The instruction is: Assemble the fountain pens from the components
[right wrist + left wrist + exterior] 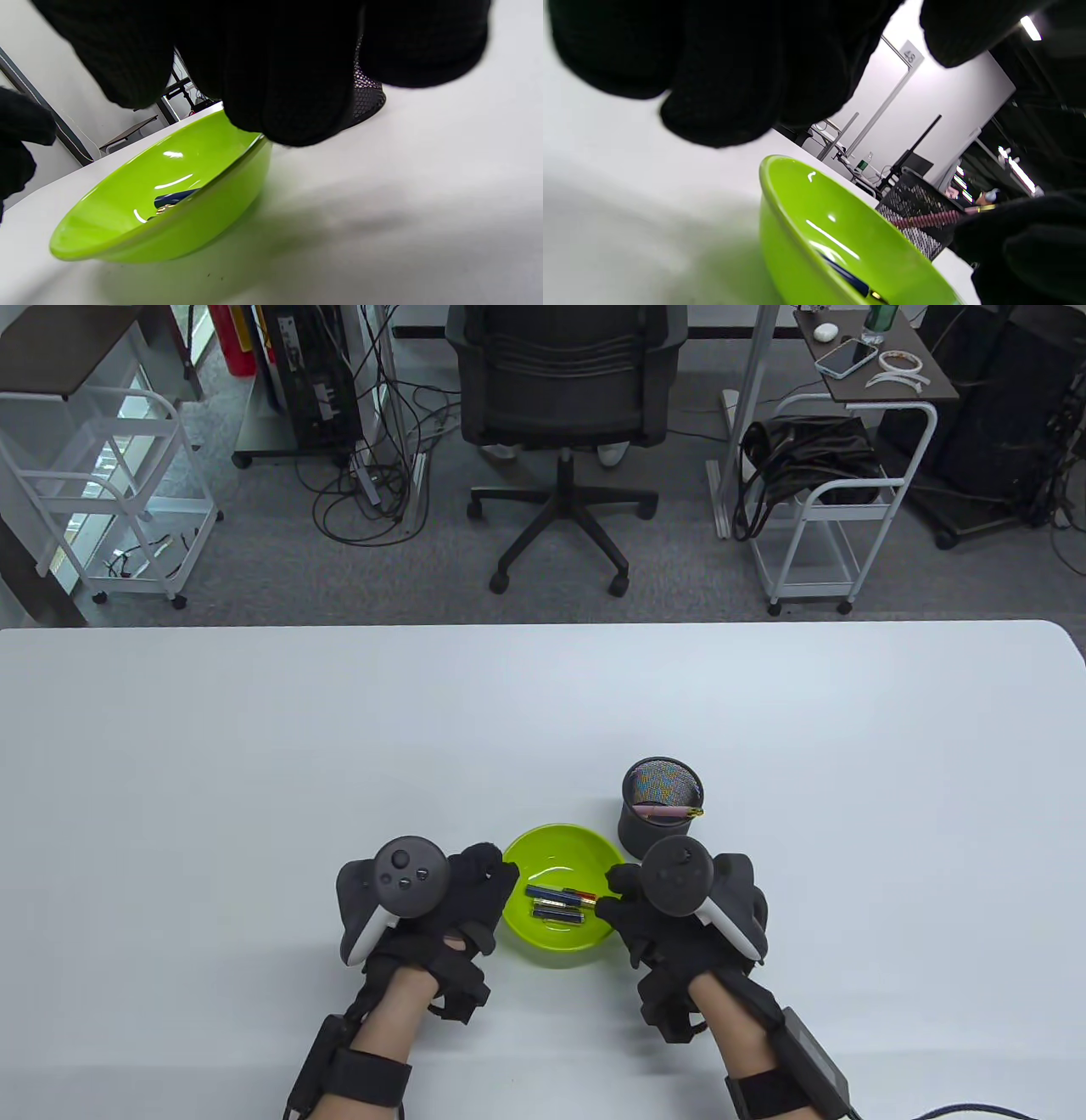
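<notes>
Both gloved hands flank a green bowl (556,848) on the white table (254,780).

Left hand (450,899) sits at the bowl's left rim, right hand (670,916) at its right rim; whether either grips anything cannot be told. Pen parts (556,903) lie inside the bowl. Just behind stands a mesh cup (649,814) holding a pink pen (670,813).
</notes>
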`<state>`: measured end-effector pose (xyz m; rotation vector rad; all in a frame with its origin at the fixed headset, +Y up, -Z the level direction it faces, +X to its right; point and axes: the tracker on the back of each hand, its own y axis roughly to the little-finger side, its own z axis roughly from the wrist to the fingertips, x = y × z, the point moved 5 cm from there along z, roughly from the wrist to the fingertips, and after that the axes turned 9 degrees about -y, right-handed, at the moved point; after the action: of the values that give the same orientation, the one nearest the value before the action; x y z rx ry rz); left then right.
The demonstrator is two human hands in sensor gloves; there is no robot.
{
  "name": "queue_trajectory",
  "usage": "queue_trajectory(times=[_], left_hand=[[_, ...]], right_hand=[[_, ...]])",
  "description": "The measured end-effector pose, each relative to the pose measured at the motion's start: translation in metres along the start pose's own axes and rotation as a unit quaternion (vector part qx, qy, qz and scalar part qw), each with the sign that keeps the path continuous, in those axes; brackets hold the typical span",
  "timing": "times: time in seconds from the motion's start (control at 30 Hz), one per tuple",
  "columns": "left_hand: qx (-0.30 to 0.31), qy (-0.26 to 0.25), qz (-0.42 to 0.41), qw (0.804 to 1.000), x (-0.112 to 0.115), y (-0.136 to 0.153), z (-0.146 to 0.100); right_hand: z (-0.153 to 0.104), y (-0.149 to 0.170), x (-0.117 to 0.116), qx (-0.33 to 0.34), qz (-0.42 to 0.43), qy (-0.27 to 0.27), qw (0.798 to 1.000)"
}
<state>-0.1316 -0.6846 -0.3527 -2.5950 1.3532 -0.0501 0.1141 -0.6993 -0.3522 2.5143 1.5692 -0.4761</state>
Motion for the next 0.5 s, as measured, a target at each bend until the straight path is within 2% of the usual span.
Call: queue_trajectory(times=[0.13, 0.2, 0.27, 0.5], left_hand=[[0.035, 0.012, 0.071, 0.997, 0.012, -0.025, 0.005], [0.041, 0.062, 0.111, 0.991, 0.025, -0.036, 0.011], [0.04, 0.128, 0.149, 0.98, 0.043, -0.047, 0.016], [0.046, 0.2, 0.287, 0.936, 0.083, -0.067, 0.038]], right_hand=[[0.002, 0.006, 0.003, -0.007, 0.018, -0.006, 1.0], [0.003, 0.007, 0.004, -0.008, 0.023, -0.009, 1.0], [0.003, 0.008, 0.004, -0.011, 0.025, -0.01, 1.0], [0.003, 0.011, 0.004, -0.016, 0.038, -0.022, 0.999]])
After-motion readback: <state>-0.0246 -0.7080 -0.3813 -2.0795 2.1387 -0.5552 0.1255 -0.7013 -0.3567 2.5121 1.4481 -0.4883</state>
